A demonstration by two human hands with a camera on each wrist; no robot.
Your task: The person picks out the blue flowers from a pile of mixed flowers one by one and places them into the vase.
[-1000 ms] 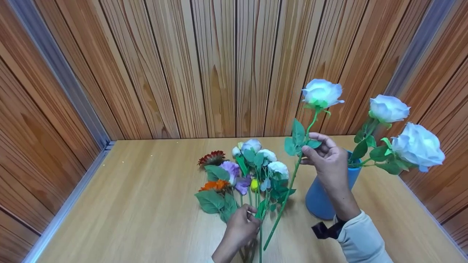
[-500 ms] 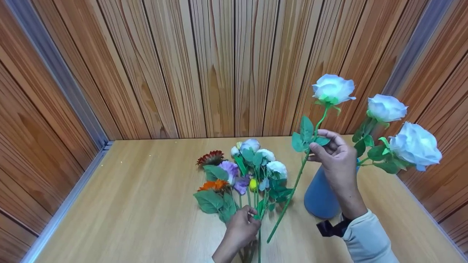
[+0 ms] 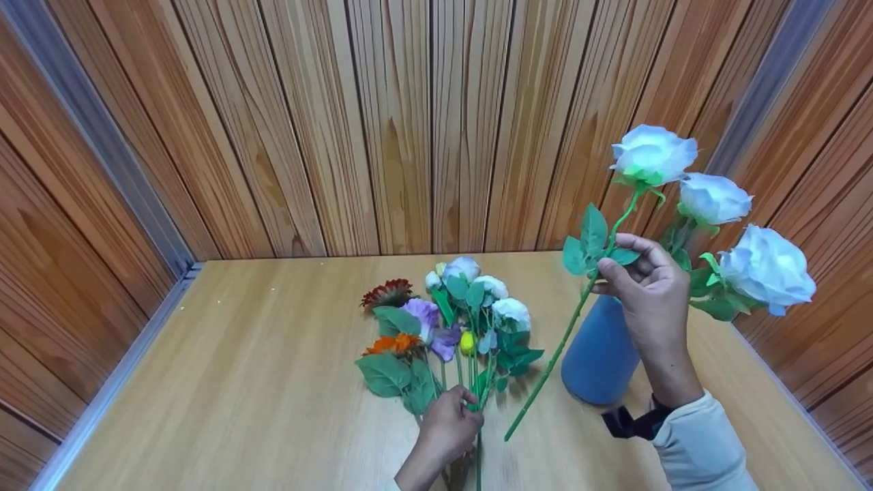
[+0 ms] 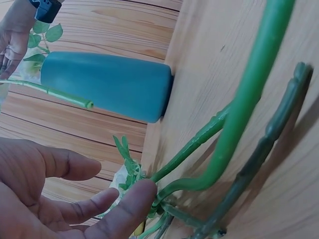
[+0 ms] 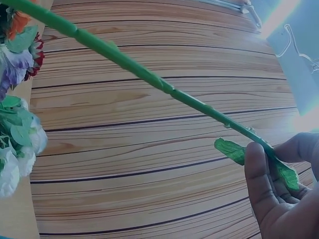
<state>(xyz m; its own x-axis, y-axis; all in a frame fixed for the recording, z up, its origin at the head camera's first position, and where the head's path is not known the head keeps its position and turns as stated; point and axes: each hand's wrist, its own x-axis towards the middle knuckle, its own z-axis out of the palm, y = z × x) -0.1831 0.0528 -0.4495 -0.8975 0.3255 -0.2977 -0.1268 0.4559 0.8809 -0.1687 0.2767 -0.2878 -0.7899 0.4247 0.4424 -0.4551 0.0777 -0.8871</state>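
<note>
My right hand (image 3: 646,283) pinches a white rose (image 3: 655,153) by its green stem, just under the leaves. The stem slants down to the left, its cut end above the table, and the bloom overlaps another rose behind. In the right wrist view, thumb and fingers close on the stem (image 5: 169,89). A blue vase (image 3: 600,354) stands behind my right hand, which hides its mouth; two white roses (image 3: 767,269) lean out of it to the right. My left hand (image 3: 447,426) is over the stems of a mixed flower bunch. In the left wrist view its fingers are loosely bent beside the stems (image 4: 239,109).
The bunch lies on the wooden table (image 3: 273,382), with an orange flower (image 3: 392,344), a dark red flower (image 3: 387,293), purple blooms (image 3: 421,317), a yellow bud (image 3: 467,342) and white blooms (image 3: 511,314). Wood-panelled walls (image 3: 402,123) close in the back and sides.
My right hand has moved right and slightly up with the rose, bringing it in front of the vase's mouth and closer to the other roses. The left hand has stayed by the stems.
</note>
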